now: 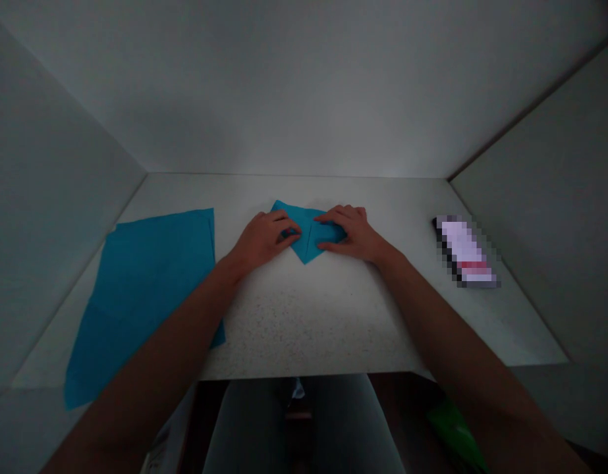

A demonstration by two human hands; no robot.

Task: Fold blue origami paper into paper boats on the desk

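A small piece of folded blue paper (pixel 306 230) lies on the white tabletop in front of me, its pointed corner facing me and a crease line running down its middle. Over its left side, my left hand (pixel 269 238) is closed with thumb and index finger nearly together on the paper. From the other side my right hand (pixel 350 232) holds the paper's right part, fingers curved over it and the thumb lower down, a gap between them. The paper's outer ends are partly hidden beneath both hands.
Large blue paper sheets (pixel 150 263) lie at the left, overhanging the front edge, partly behind my left forearm. A phone with a blurred, lit screen (pixel 466 253) rests at the right. White panels (pixel 294 85) enclose the tabletop (pixel 304 329). Something green (pixel 454 431) is below, at right.
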